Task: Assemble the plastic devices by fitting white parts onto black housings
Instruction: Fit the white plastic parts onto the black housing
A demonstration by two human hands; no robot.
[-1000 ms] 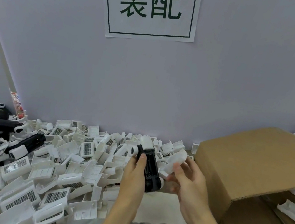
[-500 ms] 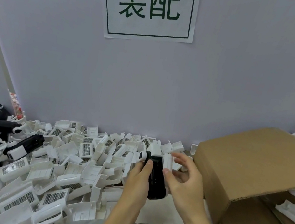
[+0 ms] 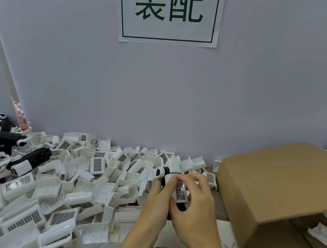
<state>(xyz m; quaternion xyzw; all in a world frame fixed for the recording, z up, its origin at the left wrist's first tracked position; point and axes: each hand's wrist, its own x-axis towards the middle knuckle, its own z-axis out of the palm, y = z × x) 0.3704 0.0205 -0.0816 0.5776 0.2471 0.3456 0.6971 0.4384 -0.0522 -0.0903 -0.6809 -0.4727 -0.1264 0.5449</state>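
Left hand (image 3: pixel 158 196) is gripping the black housing (image 3: pixel 181 207) from behind — right hand (image 3: pixel 193 196) is pinching the white part (image 3: pixel 180 188) onto its face, between both palms. Suggest keeping it square, pressing evenly.

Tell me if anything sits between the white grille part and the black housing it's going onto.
Nothing visible does. The right hand presses the white grille part straight against the black housing, which the left hand grips. Their contact face is hidden by fingers.
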